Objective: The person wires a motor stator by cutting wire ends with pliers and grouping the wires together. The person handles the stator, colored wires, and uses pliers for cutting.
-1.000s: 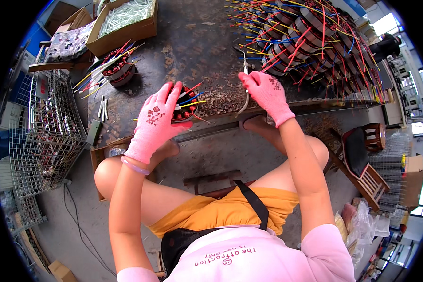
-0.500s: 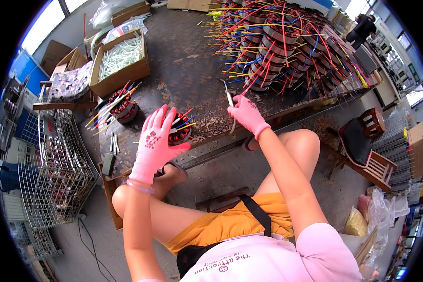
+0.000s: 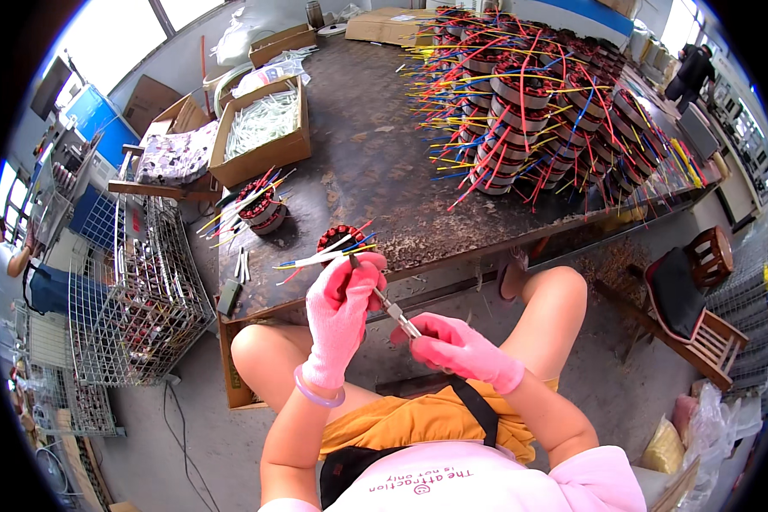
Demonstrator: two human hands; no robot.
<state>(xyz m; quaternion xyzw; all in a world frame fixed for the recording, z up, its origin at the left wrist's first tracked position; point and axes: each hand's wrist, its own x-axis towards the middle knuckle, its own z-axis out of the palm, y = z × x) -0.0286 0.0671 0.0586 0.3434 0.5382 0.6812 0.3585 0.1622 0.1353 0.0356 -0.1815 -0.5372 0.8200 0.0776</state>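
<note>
Both hands have drawn back to the bench edge, left hand (image 3: 340, 317) closed around the heavy, stiff coil's (image 3: 341, 241) springy wires, right hand (image 3: 456, 348) pinching slim pliers (image 3: 392, 311); best gripped by its rim.

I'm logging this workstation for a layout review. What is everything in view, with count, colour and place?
wound coil with wire leads: one, red core with coloured leads, bench front edge, under the left hand
second coil: one, red with coloured leads, bench left
stacked coils: many, count unclear, red, blue and yellow leads, bench right
cardboard box of white sleeves: one, brown, bench rear left
workbench: one, dark, centre
wire baskets: at least two, grey, floor left
wooden chair: one, brown, right
metal tool: one, silvery, between the hands
left hand: pink glove, touching the coil's leads
right hand: pink glove, gripping the tool
</note>
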